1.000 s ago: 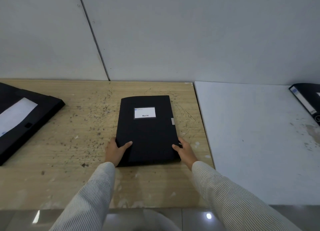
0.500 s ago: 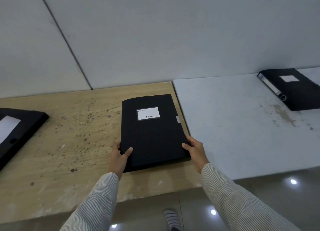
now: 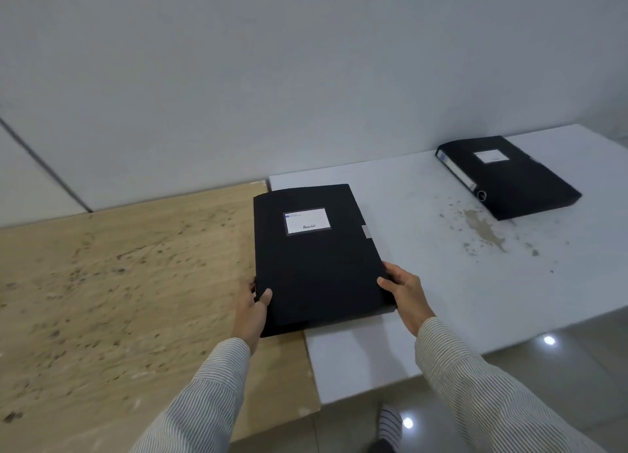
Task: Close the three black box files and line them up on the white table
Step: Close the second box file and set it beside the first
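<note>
Box file in hand [image 3: 316, 259]: closed, label side up; it is straddling the seam between the wooden worktop [image 3: 119, 282] and the white worktop [image 3: 441, 266], whether lifted or sliding you cannot tell.
Left hand [image 3: 253, 311]: you are gripping the near left corner, thumb on the cover, fingers tucked under the edge.
Right hand [image 3: 404, 294]: you are clamping the near right edge, thumb on top, fingers curled around the side.
Second box file [image 3: 509, 177]: closed and lying flat at the far right of the white worktop, well apart from yours, spine facing left.
Third box file: not in view.
Step in hand: you are probably carrying the file rightward; keep both grips level so the cover stays shut.
Placement advice: set it down beside the second box file, turning it to the same angle with near edges even.
Risk: stains [image 3: 482, 228] are marking the landing area; lowering may serve better than dragging.
</note>
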